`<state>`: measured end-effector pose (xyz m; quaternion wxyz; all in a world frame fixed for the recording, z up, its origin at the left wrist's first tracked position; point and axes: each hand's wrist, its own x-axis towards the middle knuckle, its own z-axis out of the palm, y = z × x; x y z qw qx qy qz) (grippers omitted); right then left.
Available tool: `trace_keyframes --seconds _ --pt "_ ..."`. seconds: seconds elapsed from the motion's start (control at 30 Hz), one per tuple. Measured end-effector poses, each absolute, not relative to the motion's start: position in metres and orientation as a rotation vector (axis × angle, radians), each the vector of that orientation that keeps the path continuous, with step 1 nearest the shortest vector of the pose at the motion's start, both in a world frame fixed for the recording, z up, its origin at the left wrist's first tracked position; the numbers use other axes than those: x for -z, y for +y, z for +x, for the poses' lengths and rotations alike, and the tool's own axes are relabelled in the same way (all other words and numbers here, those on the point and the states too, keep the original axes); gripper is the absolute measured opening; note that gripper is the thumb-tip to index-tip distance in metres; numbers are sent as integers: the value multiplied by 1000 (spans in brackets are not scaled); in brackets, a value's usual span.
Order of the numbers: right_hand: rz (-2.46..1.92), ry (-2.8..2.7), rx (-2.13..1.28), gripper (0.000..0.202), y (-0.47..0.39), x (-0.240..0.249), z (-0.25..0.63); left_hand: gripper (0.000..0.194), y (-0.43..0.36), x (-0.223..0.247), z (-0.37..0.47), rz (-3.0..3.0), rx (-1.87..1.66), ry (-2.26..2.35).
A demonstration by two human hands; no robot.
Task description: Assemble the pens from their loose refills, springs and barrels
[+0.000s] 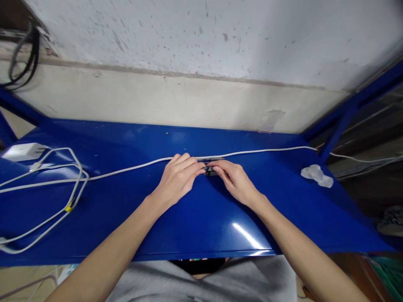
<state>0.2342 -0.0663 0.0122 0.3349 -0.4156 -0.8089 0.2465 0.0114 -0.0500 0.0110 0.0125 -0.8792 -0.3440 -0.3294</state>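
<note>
Both my hands meet over a small dark object at the middle of the blue shelf. It has thin black and shiny grey parts, and its exact kind cannot be made out. My left hand pinches its left end between thumb and fingers, and its palm is turned away from view. From the right, my right hand closes thumb and forefinger on its right part. My fingers cover much of the object. Just behind it, a white cable runs across the shelf and passes by my left fingertips.
Loops of white cable with a yellow tie lie at the left, near a white plug adapter. A crumpled translucent piece rests at the right. Behind the blue shelf stands a wall; blue frame posts flank both sides.
</note>
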Motion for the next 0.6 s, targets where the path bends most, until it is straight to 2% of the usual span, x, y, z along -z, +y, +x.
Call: trace_keyframes --seconds 0.17,0.4,0.53,0.6 --pt "-1042 -2145 -496 31 -68 -10 229 25 -54 -8 13 -2762 1037 -1126" --pt "-964 -2065 -380 17 -71 -12 225 22 -56 -9 13 -2777 1070 -1310" --pt "-1071 -2177 -276 29 -71 -18 224 21 -54 -7 14 -2749 1087 -1235" --pt "-1128 -2234 -171 27 -71 -19 223 21 -53 -6 15 -2737 1085 -1180"
